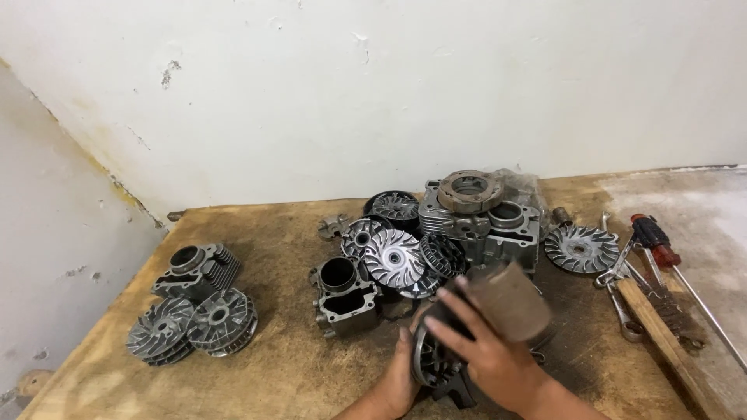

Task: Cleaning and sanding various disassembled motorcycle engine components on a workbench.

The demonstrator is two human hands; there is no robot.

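Note:
My right hand (486, 350) presses a folded brown piece of sandpaper (513, 299) against a dark round metal engine part (432, 358) near the front of the wooden table (272, 373). My left hand (401, 381) cups that part from below and on its left side. Just beyond my hands lies a heap of grey metal pieces: a finned pulley disc (393, 259), a cylinder block (342, 294) and a larger engine block (482, 222) with a round clutch ring (469, 189) on top.
At the left of the table sit a finned cylinder (198, 268) and two finned discs (191, 323). On the right lie another finned disc (580, 249), wrenches (622, 299), a wire brush (665, 334) and a red-handled screwdriver (657, 243). A white wall stands behind.

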